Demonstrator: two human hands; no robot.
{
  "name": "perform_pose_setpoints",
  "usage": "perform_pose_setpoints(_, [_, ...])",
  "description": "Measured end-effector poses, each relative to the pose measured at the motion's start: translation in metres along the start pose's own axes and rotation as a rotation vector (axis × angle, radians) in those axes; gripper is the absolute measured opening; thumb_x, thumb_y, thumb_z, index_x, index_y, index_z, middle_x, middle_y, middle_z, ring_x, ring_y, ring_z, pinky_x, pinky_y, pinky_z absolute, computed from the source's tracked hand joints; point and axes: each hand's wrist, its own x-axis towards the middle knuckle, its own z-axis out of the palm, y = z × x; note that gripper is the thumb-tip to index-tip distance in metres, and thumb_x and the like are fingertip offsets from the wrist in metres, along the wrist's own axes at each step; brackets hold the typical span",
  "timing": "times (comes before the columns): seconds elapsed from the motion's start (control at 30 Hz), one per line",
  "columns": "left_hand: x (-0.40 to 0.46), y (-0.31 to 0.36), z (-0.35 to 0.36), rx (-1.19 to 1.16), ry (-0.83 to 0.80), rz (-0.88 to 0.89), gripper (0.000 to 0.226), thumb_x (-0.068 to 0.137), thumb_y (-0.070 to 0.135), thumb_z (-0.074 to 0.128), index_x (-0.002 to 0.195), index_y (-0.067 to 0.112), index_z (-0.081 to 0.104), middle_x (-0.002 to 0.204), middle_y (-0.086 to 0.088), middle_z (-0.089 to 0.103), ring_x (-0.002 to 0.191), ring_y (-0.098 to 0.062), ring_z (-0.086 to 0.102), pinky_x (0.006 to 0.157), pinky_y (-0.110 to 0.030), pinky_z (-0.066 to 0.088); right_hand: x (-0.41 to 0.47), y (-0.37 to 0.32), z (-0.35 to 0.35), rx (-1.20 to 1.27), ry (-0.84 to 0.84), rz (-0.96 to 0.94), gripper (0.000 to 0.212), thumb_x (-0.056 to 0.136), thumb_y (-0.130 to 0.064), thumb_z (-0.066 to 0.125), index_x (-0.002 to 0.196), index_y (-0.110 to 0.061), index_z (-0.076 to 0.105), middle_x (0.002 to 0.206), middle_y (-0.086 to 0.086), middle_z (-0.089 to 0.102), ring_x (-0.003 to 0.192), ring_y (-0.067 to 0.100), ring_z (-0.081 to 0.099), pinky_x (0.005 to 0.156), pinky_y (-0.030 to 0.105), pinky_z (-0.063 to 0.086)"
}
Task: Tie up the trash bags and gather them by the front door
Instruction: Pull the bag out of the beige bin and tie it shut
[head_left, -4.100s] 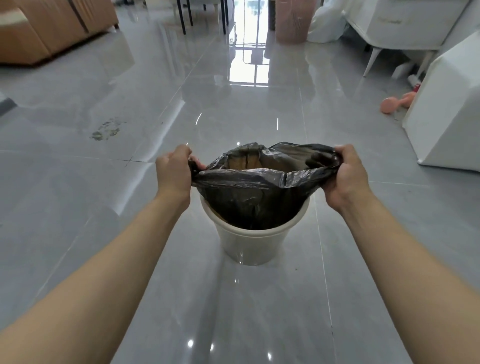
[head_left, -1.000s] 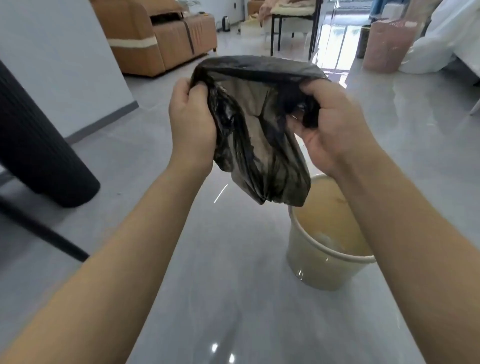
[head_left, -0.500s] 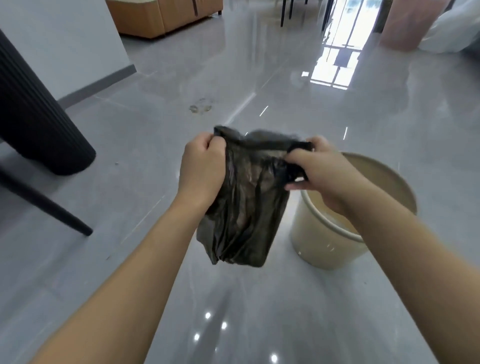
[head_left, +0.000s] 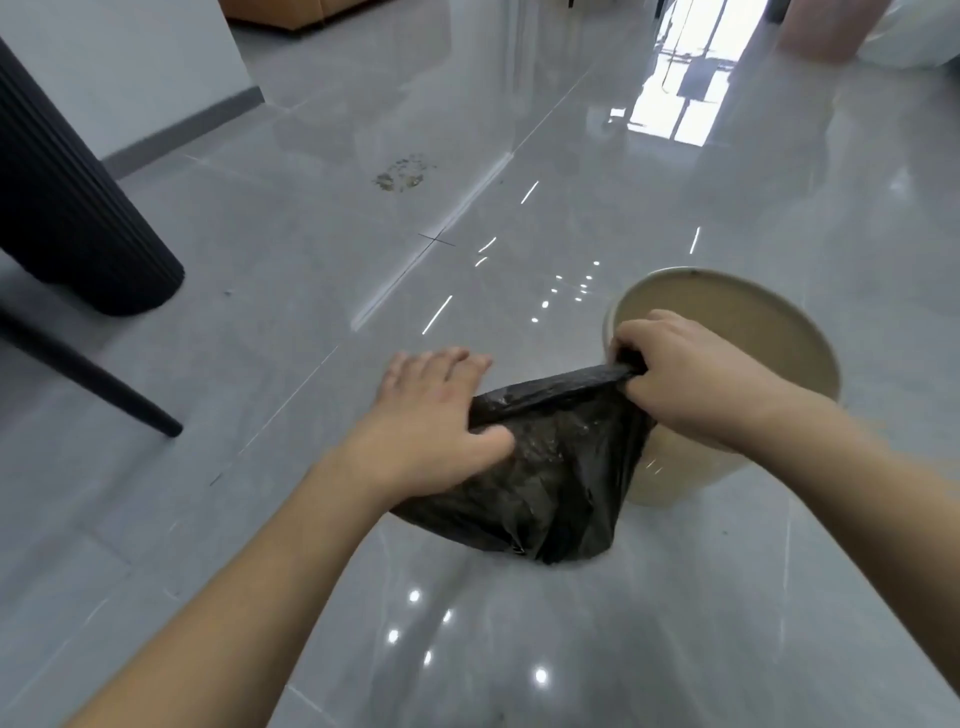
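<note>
A black trash bag (head_left: 545, 478) lies on the grey tiled floor just left of a cream bin (head_left: 727, 332), which stands upright with no liner in it. My right hand (head_left: 680, 364) grips the bag's gathered top edge and pulls it taut toward the bin. My left hand (head_left: 436, 421) lies over the bag's left side with fingers spread and nearly straight, thumb pressing on the plastic. The bag's underside and contents are hidden.
A black ribbed column (head_left: 78, 218) and a slanted black leg (head_left: 104, 389) stand at the left. A dirty smudge (head_left: 400, 176) marks the floor farther ahead. A pink bin (head_left: 826, 26) and white bags sit at the far right, an orange sofa base (head_left: 301, 10) at the far top.
The bag came out of the bin, was held up in both hands, then went down to the floor. My left hand has let go of the rim and now lies flat on it.
</note>
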Motion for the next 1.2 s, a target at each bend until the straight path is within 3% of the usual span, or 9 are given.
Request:
perform_pose_setpoints(0.1, [0.011,0.022,0.013,0.018,-0.029,0.101,0.094,0.076,0.07,0.049,0.152,0.027,0.015,0.153,-0.001,0.028,0.141,-0.023,0.024,0.118,-0.047,0.013,-0.004,0.0,-0.016,0.028,0.061,-0.105,0.031,0.077,-0.009,0.05,0.089,-0.037,0.055,0.097,-0.005,0.05,0.092,0.019,0.054,0.083,0.036,0.047])
perform_pose_setpoints(0.2, [0.024,0.022,0.018,-0.079,-0.096,-0.005,0.05,0.085,0.055,0.054,0.124,0.024,0.048,0.118,-0.004,0.06,0.108,-0.029,0.057,0.09,-0.041,0.048,-0.008,0.004,-0.034,-0.039,-0.016,-0.169,0.036,0.08,-0.008,0.052,0.099,-0.038,0.058,0.092,-0.011,0.048,0.085,0.01,0.051,0.072,0.024,0.04])
perform_pose_setpoints(0.33, [0.023,0.019,0.008,-0.049,0.067,0.035,0.02,0.088,0.046,0.055,0.083,0.028,0.047,0.081,0.004,0.056,0.081,-0.024,0.057,0.062,-0.031,0.038,-0.015,0.012,-0.046,-0.301,-0.126,-0.056,0.039,0.086,-0.014,0.053,0.121,-0.03,0.058,0.108,-0.01,0.056,0.101,0.017,0.052,0.08,0.027,0.043])
perform_pose_setpoints(0.47, [0.018,0.027,-0.008,-0.128,0.14,0.114,0.021,0.085,0.043,0.059,0.079,0.027,0.046,0.074,0.006,0.053,0.077,-0.026,0.054,0.061,-0.031,0.036,-0.021,0.007,-0.042,-0.544,-0.261,0.12,0.046,0.081,-0.023,0.048,0.127,-0.026,0.051,0.115,0.007,0.049,0.111,0.031,0.049,0.091,0.04,0.045])
perform_pose_setpoints(0.63, [0.015,0.035,-0.006,-0.279,0.104,0.163,0.023,0.084,0.039,0.061,0.079,0.025,0.044,0.074,0.005,0.056,0.075,-0.026,0.056,0.059,-0.035,0.04,-0.019,-0.022,-0.022,-0.495,-0.214,-0.052,0.062,0.075,-0.038,0.056,0.134,-0.025,0.041,0.128,0.004,0.047,0.123,0.03,0.043,0.106,0.046,0.033])
perform_pose_setpoints(0.77, [0.007,0.023,-0.005,-0.17,-0.047,0.073,0.034,0.079,0.043,0.065,0.089,0.025,0.037,0.084,-0.001,0.058,0.08,-0.028,0.056,0.07,-0.039,0.049,-0.012,-0.027,0.01,-0.418,-0.045,-0.199,0.018,0.085,-0.016,0.048,0.1,-0.018,0.058,0.094,0.0,0.06,0.088,0.03,0.062,0.062,0.032,0.04])
perform_pose_setpoints(0.9, [-0.001,0.011,-0.008,0.196,-0.451,-0.071,0.036,0.079,0.03,0.061,0.108,0.019,0.042,0.095,-0.003,0.059,0.085,-0.027,0.056,0.07,-0.034,0.048,-0.017,-0.018,0.023,-0.476,-0.044,-0.252,0.021,0.091,-0.031,0.042,0.089,-0.017,0.057,0.09,0.003,0.061,0.075,0.027,0.06,0.057,0.032,0.038])
perform_pose_setpoints(1.07, [0.0,0.014,0.015,0.388,-0.761,-0.108,0.026,0.087,0.023,0.05,0.112,0.02,0.059,0.101,-0.003,0.062,0.089,-0.025,0.058,0.075,-0.032,0.048,-0.033,-0.03,0.033,-0.673,-0.415,-0.172,0.072,0.079,-0.083,0.025,0.073,-0.016,0.052,0.076,0.002,0.05,0.072,0.024,0.053,0.055,0.031,0.039])
perform_pose_setpoints(1.2, [0.003,0.007,0.044,0.492,-0.782,-0.051,0.023,0.089,0.022,0.046,0.107,0.023,0.061,0.111,-0.006,0.062,0.104,-0.028,0.054,0.096,-0.04,0.039,-0.03,-0.053,0.043,-0.832,-0.779,-0.024,0.066,0.075,-0.082,0.046,0.096,-0.02,0.054,0.074,-0.001,0.044,0.083,0.024,0.053,0.062,0.03,0.042])
